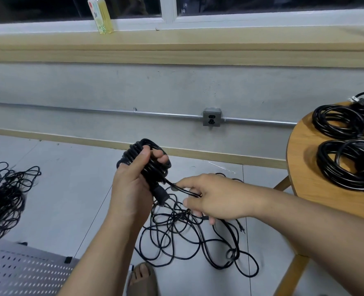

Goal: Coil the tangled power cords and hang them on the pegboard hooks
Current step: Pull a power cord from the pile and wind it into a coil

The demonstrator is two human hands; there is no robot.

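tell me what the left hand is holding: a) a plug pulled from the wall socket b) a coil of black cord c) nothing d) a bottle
b: the left hand grips a coil of black cord, and the right hand pinches the loose strand leading off it.

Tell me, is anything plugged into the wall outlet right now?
No, the wall outlet shows its sockets bare, with no plug or cord reaching it.
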